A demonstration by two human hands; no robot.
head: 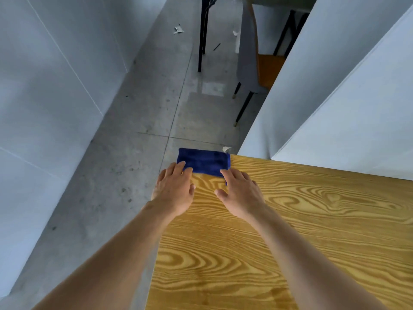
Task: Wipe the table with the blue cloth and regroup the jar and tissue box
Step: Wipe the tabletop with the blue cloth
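The cloth (203, 161) lies folded at the far left corner of the table (290, 231), its left and far sides running along the table's two edges there; whether it overhangs them I cannot tell. Both hands are flat and spread, gripping nothing. The left hand (173, 193) sits right at the table's left edge, fingertips resting on the cloth's near left corner, the heel of the palm out past the edge over the floor (138, 130). The right hand (240, 195) is just beside it on the wood, fingertips on the cloth's near right corner. The two hands are a little apart, thumbs pointing toward each other with bare wood between them.

To the right and toward the near side the tabletop runs on as open wood grain. The far edge butts against white panels (335, 97); another white wall (55, 86) stands across the strip of floor on the left.

A small pale scrap (226, 149) shows just past the cloth's far right corner; what it is, I cannot make out. Beyond, a chair (252, 63) with dark legs and an orange seat is partly hidden behind the panel, and black table legs (202, 41) are cut off at the top. Bits of litter (178, 30) lie on the floor further back. The table's near and right sides run out of view, and both forearms are cut off at the bottom.
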